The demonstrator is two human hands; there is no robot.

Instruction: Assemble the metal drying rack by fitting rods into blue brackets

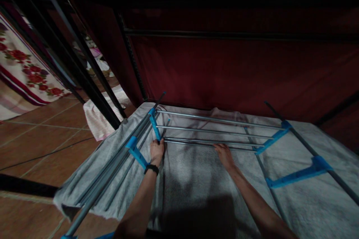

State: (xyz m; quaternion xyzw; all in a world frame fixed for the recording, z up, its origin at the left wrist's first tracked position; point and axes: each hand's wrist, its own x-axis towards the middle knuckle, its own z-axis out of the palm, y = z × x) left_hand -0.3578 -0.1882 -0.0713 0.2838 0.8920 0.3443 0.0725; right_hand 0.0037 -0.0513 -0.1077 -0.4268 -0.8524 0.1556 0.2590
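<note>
The brackets (pixel 298 176) are blue, rods (pixel 221 120) grey, curtain (pixel 238 71) dark red, hanging cloth (pixel 35 76) red-flowered.

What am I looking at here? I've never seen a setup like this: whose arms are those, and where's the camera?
There's no machine: these are a person's own bare hands. The single picture comes from a camera worn on that person's head, looking forward and down. The left hand, with a dark wristband, is at the lower end of a blue bracket. The right hand touches the front rod; how firmly, I can't tell. Grey cloth covers the surface beneath, and more rods run along the left.
</note>
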